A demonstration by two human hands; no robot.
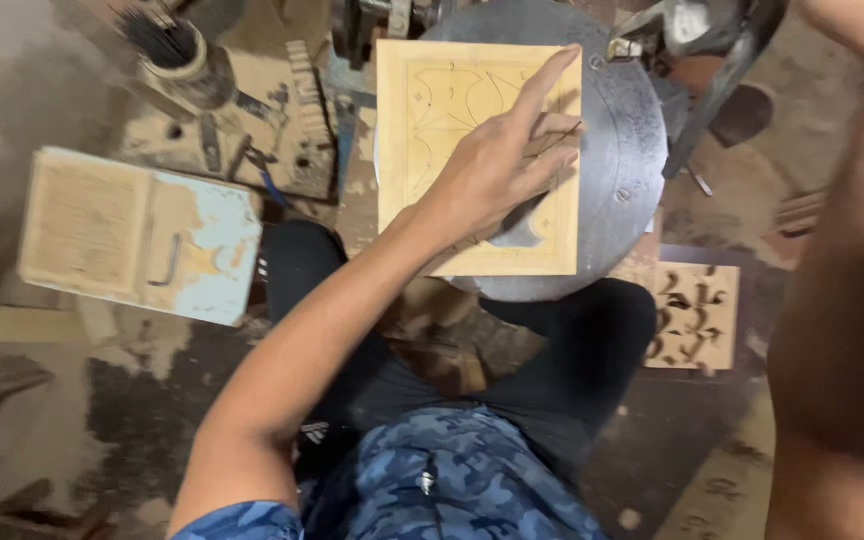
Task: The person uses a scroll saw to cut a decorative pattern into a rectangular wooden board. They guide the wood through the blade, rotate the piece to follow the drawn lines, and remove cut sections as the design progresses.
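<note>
View from above, looking down at a person seated at a round grey metal work table (624, 150) in a dusty workshop. A pale square wooden panel (432, 120) lies flat on the table, with curved pattern lines drawn across its face and one dark curved cut-out near its lower right corner.

The person's left hand (497, 165) rests palm-down on the panel — fingers spread and flat, pressing on the wood rather than gripping it, the index finger stretched toward the panel's top right corner. The left arm reaches in from the lower left of the view. The right arm (842, 300) fills the right edge, large and blurred; it rises out of the picture at the top, so the right hand itself is not seen and its state cannot be told.

Above the table's right side sits a dark metal machine arm (717, 50). Below the table, the person's knees in dark trousers and a blue camouflage shirt (452, 480) show.

On the floor to the right lies a second wooden panel (697, 315) with a finished cut-out scroll pattern. To the left stands a worn box (137, 235), pale blue and dusty — and behind it a round container (182, 60) holding thin dark rods, beside scattered small tools.
</note>
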